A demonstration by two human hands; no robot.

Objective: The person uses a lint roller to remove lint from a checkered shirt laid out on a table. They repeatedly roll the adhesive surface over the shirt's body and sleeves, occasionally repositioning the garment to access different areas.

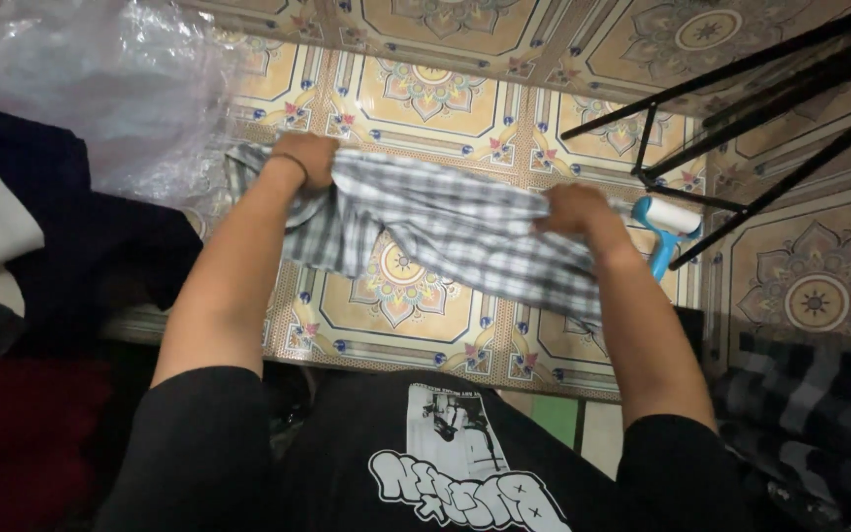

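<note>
Two hands [307, 158] [568, 209], one plaid shirt [445, 222], one lint roller [664, 225].

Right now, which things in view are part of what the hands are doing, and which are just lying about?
In hand:
left hand
right hand
grey checked garment, held stretched between both hands

Lying about:
lint roller with blue handle
black metal frame
clear plastic sheet
dark clothes pile
dark checked cloth

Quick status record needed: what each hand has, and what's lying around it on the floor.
left hand: grips one end of grey plaid cloth
right hand: grips the other end
cloth state: stretched between the hands, above patterned tile floor
right side: blue-handled lint roller, black metal frame
left side: dark clothes pile, clear plastic sheet
</note>
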